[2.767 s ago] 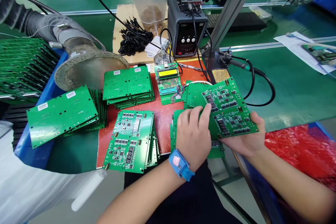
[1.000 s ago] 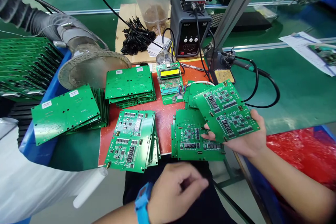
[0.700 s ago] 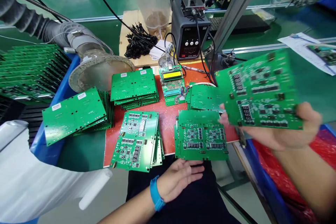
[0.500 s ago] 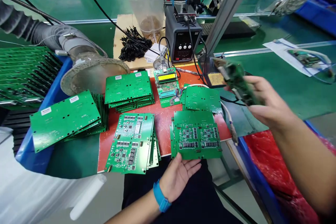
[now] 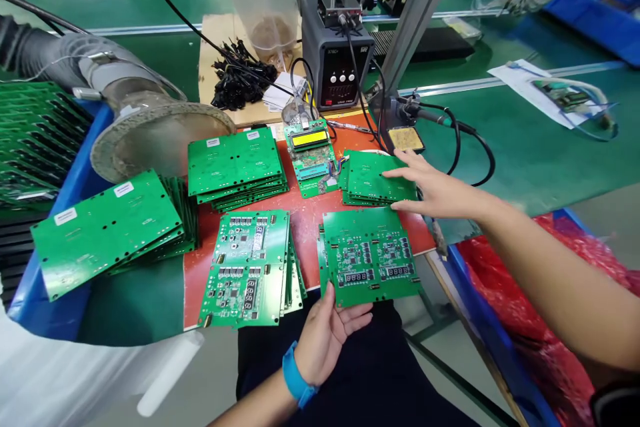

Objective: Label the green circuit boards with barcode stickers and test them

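Note:
My left hand [image 5: 333,333], palm up, grips the front edge of a green circuit board panel [image 5: 370,233], thumb at the near left corner and fingers underneath. Small chips and two digit displays face up on that panel, and another board shows at its left edge. Behind it lies a stack of circuit boards [image 5: 375,177], plain side up. My right hand [image 5: 425,187] hovers at this stack's right side with spread fingers and nothing in them; whether a fingertip touches is unclear. Left of the held panel, more circuit boards [image 5: 245,273] lie fanned, displays upward.
Two board stacks [image 5: 235,163] [image 5: 110,227] lie at left, near a fume duct hood [image 5: 160,137] and a blue bin [image 5: 60,213]. Behind stand a tester with yellow screen [image 5: 309,140], a soldering station [image 5: 340,60] and an iron in its holder [image 5: 413,107]. Red plastic [image 5: 520,300] fills a right-hand bin.
The blurred green board-like item in my right hand is gone from it. That hand has moved left and opened over the back stack. My left hand stays at the panel's front edge.

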`<move>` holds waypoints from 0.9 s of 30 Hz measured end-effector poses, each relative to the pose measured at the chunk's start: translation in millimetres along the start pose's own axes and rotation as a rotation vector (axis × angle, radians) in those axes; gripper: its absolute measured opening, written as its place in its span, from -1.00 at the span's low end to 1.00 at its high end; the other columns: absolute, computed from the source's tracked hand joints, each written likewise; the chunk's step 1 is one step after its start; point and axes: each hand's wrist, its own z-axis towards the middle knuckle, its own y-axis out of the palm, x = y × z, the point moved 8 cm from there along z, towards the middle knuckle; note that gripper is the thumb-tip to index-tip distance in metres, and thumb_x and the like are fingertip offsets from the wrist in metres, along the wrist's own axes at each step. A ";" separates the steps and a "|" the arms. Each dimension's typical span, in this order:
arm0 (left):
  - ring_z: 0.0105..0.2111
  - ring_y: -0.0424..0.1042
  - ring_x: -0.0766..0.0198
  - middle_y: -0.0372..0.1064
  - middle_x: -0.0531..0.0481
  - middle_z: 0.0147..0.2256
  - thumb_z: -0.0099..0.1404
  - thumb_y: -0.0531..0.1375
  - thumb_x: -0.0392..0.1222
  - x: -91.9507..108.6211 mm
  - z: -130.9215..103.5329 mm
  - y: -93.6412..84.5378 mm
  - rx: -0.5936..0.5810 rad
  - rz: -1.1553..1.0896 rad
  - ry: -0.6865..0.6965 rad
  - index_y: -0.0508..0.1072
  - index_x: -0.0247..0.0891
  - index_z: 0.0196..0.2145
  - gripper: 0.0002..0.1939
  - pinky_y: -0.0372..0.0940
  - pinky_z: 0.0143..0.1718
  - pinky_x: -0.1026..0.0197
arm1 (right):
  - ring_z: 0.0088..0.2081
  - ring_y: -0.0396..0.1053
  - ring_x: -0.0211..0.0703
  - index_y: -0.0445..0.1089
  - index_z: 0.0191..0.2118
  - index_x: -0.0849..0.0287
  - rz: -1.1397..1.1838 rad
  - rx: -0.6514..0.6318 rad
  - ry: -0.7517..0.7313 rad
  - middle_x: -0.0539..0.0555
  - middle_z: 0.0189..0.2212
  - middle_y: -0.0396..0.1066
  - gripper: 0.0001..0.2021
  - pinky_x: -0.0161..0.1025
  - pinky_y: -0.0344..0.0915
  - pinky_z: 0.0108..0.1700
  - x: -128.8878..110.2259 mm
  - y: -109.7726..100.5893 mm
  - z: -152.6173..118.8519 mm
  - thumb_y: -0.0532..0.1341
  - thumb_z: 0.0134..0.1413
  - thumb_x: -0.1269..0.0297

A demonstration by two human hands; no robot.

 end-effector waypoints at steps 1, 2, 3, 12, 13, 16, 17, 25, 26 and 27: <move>-0.18 0.52 0.00 0.54 -0.19 -0.26 0.21 0.17 0.14 0.4 -0.4 0.2 -0.004 0.006 -0.007 0.50 -0.35 -0.22 -0.54 0.36 -0.13 0.03 | 0.32 -0.29 0.25 0.23 0.13 0.05 -0.028 0.061 -0.035 0.15 0.32 -0.14 -0.45 0.34 -0.16 0.24 -15.5 -1.7 -11.5 0.24 0.01 0.05; -0.19 0.52 0.01 0.54 -0.19 -0.25 0.21 0.18 0.15 1.0 -0.6 0.5 -0.008 0.011 -0.013 0.50 -0.35 -0.20 -0.54 0.37 -0.14 0.03 | 0.31 -0.21 0.24 0.23 0.13 0.04 -0.063 0.119 -0.084 0.16 0.29 -0.04 -0.46 0.35 -0.14 0.23 -33.6 -0.5 -25.1 0.24 0.01 0.04; -0.21 0.52 0.02 0.54 -0.19 -0.25 0.20 0.18 0.15 1.6 -0.7 1.1 -0.013 0.013 -0.016 0.50 -0.34 -0.18 -0.53 0.37 -0.15 0.04 | 0.29 -0.10 0.22 0.22 0.14 0.03 -0.077 0.118 -0.179 0.19 0.25 0.05 -0.42 0.33 -0.08 0.22 -55.4 8.3 -39.9 0.26 -0.02 0.02; -0.21 0.52 0.02 0.53 -0.22 -0.22 0.19 0.19 0.15 3.6 0.7 0.5 -0.046 0.018 -0.004 0.45 -0.35 -0.14 -0.51 0.37 -0.16 0.01 | 0.17 0.20 0.07 0.12 0.24 0.08 -0.124 0.039 -0.443 0.19 0.11 0.31 -0.45 0.10 0.31 0.07 -124.4 42.4 -109.5 0.04 0.12 0.50; -0.21 0.52 0.01 0.53 -0.24 -0.24 0.18 0.20 0.15 3.3 1.2 -0.3 -0.043 0.021 -0.010 0.45 -0.37 -0.18 -0.51 0.37 -0.16 0.01 | 0.14 0.24 0.04 0.06 0.27 0.01 -0.101 0.068 -0.427 0.14 0.10 0.33 -0.42 0.09 0.32 0.06 -123.0 24.9 -105.2 0.03 0.12 0.49; -0.22 0.53 -0.02 0.54 -0.26 -0.34 0.16 0.23 0.14 3.3 2.5 -3.5 -0.018 0.023 -0.015 0.43 -0.39 -0.32 -0.55 0.35 -0.16 0.01 | -0.11 0.41 -0.01 0.09 0.23 -0.19 0.019 0.159 -0.319 0.05 -0.12 0.47 -0.43 0.04 0.39 -0.11 -111.1 -23.0 -75.2 0.00 0.15 0.46; -0.22 0.53 -0.02 0.54 -0.25 -0.36 0.16 0.23 0.13 3.5 2.8 -3.9 -0.016 0.018 -0.013 0.42 -0.38 -0.34 -0.56 0.35 -0.15 0.01 | -0.21 0.43 -0.03 0.17 0.18 -0.23 0.079 0.139 -0.283 0.04 -0.21 0.49 -0.49 0.01 0.40 -0.19 -105.6 -27.8 -60.8 0.00 0.18 0.42; -0.22 0.52 -0.03 0.53 -0.27 -0.35 0.15 0.21 0.18 4.9 1.9 -1.9 -0.033 0.007 -0.001 0.41 -0.40 -0.25 -0.49 0.33 -0.15 -0.03 | -0.23 0.33 -0.04 0.33 0.10 0.09 0.015 -0.064 -0.186 0.17 -0.27 0.35 -0.61 -0.01 0.34 -0.16 -78.0 43.1 6.2 -0.05 0.24 0.23; -0.23 0.52 -0.03 0.52 -0.27 -0.35 0.13 0.22 0.18 5.3 2.1 -1.9 -0.034 0.005 0.001 0.41 -0.40 -0.25 -0.48 0.34 -0.16 -0.02 | -0.15 0.31 0.04 0.29 0.13 0.16 -0.060 -0.031 -0.197 0.23 -0.20 0.35 -0.57 0.07 0.30 -0.10 -81.5 45.5 2.9 0.01 0.22 0.14; -0.23 0.52 -0.02 0.52 -0.27 -0.35 0.13 0.23 0.18 5.6 2.3 -1.6 -0.039 0.004 0.001 0.41 -0.40 -0.23 -0.48 0.34 -0.17 -0.02 | -0.04 0.26 0.15 0.24 0.17 0.21 -0.124 -0.014 -0.224 0.30 -0.09 0.32 -0.45 0.15 0.24 -0.02 -87.3 47.4 -2.0 0.09 0.14 0.01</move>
